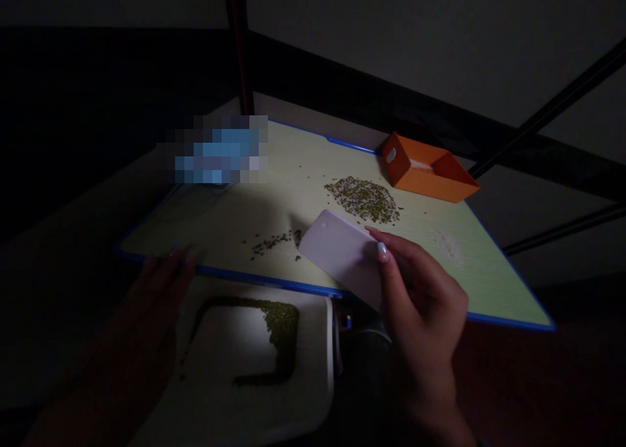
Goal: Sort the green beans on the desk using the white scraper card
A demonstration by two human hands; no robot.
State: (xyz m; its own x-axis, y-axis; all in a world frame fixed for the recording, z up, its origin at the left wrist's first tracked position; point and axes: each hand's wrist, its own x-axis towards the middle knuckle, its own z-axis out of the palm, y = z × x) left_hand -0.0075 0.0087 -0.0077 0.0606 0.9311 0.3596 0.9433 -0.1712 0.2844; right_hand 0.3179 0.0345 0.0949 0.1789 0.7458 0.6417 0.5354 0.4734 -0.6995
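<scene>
currently: right hand (425,297) pinches white card (340,245) just beside dark grains (276,242) on desk (293,147).
green grains (364,199) heaped farther back, near orange box (435,176); left hand (141,323) at desk's near edge, by white tub (325,369), too dark to tell its grip.

The right hand (425,303) has slim fingers and a long, glossy thumbnail (383,251), pale blue toward the tip and pinkish at its base. The left hand (147,310) is deep in shadow, a small spot of blue at one fingertip (175,246). A dark edge (483,443) by the right forearm (440,395) may be a band.
</scene>
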